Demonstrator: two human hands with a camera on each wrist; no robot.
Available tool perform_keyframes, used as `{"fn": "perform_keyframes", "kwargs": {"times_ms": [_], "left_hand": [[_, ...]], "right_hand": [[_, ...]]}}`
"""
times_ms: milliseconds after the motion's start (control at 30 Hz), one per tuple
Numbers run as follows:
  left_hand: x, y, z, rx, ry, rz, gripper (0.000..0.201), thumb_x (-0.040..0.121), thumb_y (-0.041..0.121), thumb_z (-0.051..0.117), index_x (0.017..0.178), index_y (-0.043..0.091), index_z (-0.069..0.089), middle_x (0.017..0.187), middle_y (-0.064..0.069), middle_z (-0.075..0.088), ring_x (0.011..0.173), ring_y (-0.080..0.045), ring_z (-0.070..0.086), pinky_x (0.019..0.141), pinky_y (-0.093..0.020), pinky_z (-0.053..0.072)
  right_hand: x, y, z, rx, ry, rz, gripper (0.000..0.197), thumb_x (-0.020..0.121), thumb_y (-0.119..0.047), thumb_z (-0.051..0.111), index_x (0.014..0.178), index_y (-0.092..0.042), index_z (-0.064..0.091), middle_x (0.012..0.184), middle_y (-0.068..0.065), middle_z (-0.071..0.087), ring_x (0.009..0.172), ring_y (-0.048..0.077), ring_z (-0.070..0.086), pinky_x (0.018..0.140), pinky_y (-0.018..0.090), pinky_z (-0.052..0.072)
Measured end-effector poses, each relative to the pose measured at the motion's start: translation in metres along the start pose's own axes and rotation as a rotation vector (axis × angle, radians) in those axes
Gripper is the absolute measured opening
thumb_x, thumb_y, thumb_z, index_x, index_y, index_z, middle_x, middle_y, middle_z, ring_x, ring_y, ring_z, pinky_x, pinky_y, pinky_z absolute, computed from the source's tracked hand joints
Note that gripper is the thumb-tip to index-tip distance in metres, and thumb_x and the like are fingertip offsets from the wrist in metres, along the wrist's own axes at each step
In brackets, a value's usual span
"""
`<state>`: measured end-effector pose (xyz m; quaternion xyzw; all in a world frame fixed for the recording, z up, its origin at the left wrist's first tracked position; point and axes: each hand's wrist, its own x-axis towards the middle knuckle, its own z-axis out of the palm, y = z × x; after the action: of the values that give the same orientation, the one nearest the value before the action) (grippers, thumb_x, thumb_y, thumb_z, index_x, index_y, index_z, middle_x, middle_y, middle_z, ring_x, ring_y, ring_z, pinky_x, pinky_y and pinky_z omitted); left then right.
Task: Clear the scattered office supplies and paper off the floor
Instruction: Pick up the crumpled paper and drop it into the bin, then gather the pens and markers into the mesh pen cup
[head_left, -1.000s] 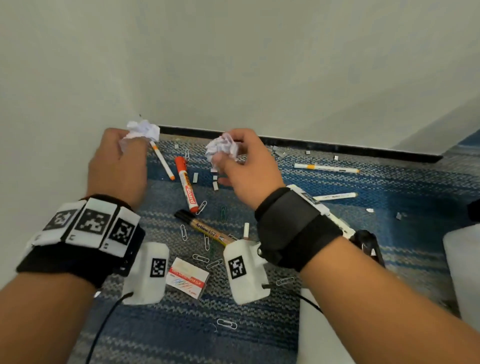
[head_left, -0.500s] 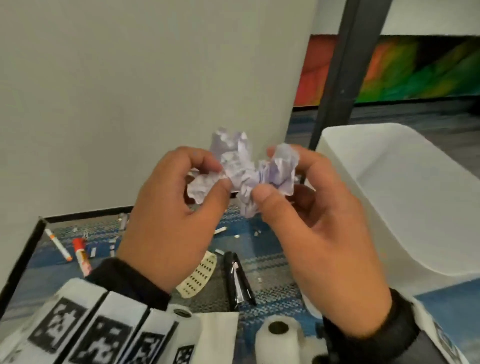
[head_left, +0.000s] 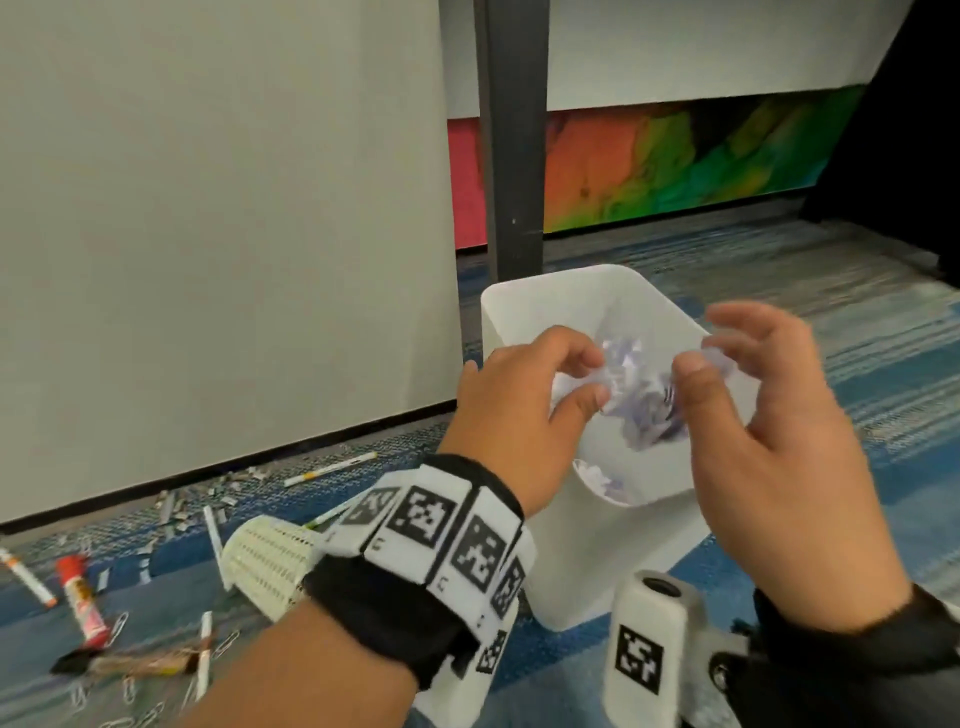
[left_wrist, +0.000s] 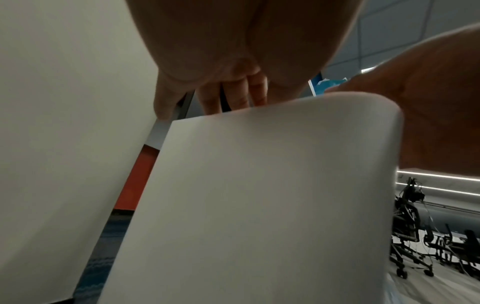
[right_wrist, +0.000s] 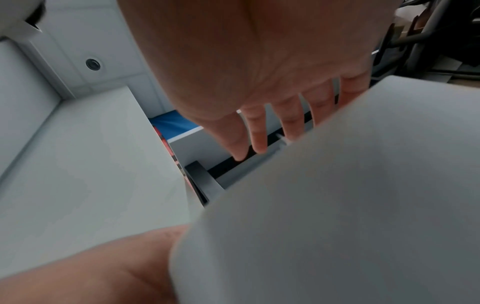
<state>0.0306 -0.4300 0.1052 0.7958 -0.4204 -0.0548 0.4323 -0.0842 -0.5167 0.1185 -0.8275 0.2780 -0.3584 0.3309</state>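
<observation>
Both my hands hover over a white plastic bin (head_left: 545, 291) that stands on the blue carpet. Crumpled white paper (head_left: 639, 400), blurred, hangs between them above the bin's opening. My left hand (head_left: 587, 374) has loosely curled fingers beside the paper with thumb and index apart. My right hand (head_left: 711, 348) has its fingers spread, free of the paper. More crumpled paper (head_left: 602, 480) lies at the bin's bottom. The left wrist view shows the bin wall (left_wrist: 259, 185) under extended fingers (left_wrist: 233, 96). In the right wrist view, straight fingers (right_wrist: 272, 127) reach over the bin (right_wrist: 337, 205).
On the carpet to the left lie a red marker (head_left: 78, 603), a black marker (head_left: 124, 662), white pens (head_left: 332, 467), paper clips (head_left: 117, 629), staples along the wall, and a cream perforated sheet (head_left: 265, 566). A dark post (head_left: 511, 140) stands behind the bin.
My view turned right from the littered floor to the bin. Both hands brought the crumpled papers together over the bin, then the fingers opened and the paper started dropping.
</observation>
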Motion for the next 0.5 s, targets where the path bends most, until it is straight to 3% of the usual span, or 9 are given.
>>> {"fn": "perform_keyframes", "kwargs": {"times_ms": [33,100,167,267,367,500], "left_hand": [[-0.001,-0.004,0.0,0.023,0.012,0.015,0.009,0.091,0.031,0.054,0.099,0.032,0.055,0.1,0.02,0.057,0.1,-0.004,0.049,0.102,-0.034,0.036],[-0.006,-0.01,-0.003,0.067,0.045,0.057,0.009,0.092,0.03,0.052,0.099,0.032,0.058,0.1,0.02,0.054,0.1,0.002,0.04,0.094,-0.008,0.03],[-0.012,-0.014,-0.01,0.088,0.079,0.071,0.008,0.091,0.029,0.053,0.095,0.035,0.056,0.099,0.022,0.053,0.103,0.002,0.037,0.088,0.0,0.024],[-0.026,-0.028,-0.024,0.098,0.13,0.056,0.011,0.091,0.027,0.054,0.092,0.037,0.055,0.096,0.023,0.055,0.1,0.002,0.041,0.085,0.002,0.025],[-0.048,-0.055,-0.041,0.111,0.162,-0.01,0.01,0.087,0.029,0.052,0.089,0.037,0.056,0.093,0.022,0.058,0.095,-0.001,0.05,0.085,-0.007,0.035],[-0.083,-0.102,-0.063,0.164,0.109,-0.154,0.01,0.087,0.025,0.052,0.088,0.033,0.058,0.085,0.017,0.061,0.087,0.001,0.054,0.075,-0.006,0.038]], "right_hand": [[0.0,0.002,0.001,-0.009,-0.012,0.005,0.025,0.092,-0.047,0.041,0.116,-0.043,0.041,0.115,-0.013,0.054,0.113,0.017,0.05,0.095,0.049,0.04],[-0.001,0.004,0.004,-0.011,-0.017,0.01,0.025,0.092,-0.043,0.041,0.116,-0.037,0.049,0.117,-0.012,0.054,0.117,0.016,0.048,0.098,0.047,0.038],[-0.002,0.004,0.006,-0.02,-0.016,-0.001,0.024,0.093,-0.041,0.04,0.114,-0.035,0.052,0.117,-0.011,0.055,0.113,0.016,0.05,0.096,0.043,0.039],[-0.007,-0.005,0.01,0.033,0.002,-0.049,0.02,0.092,-0.037,0.043,0.108,-0.039,0.053,0.111,-0.018,0.056,0.104,0.016,0.052,0.087,0.032,0.038],[-0.022,-0.021,0.018,0.17,-0.001,-0.142,0.019,0.086,-0.03,0.05,0.1,-0.041,0.054,0.101,-0.027,0.056,0.098,0.001,0.049,0.083,0.024,0.039],[-0.055,-0.036,0.056,0.261,-0.192,-0.299,0.018,0.085,-0.024,0.053,0.097,-0.037,0.056,0.09,-0.023,0.057,0.089,-0.001,0.05,0.073,0.008,0.036]]}}
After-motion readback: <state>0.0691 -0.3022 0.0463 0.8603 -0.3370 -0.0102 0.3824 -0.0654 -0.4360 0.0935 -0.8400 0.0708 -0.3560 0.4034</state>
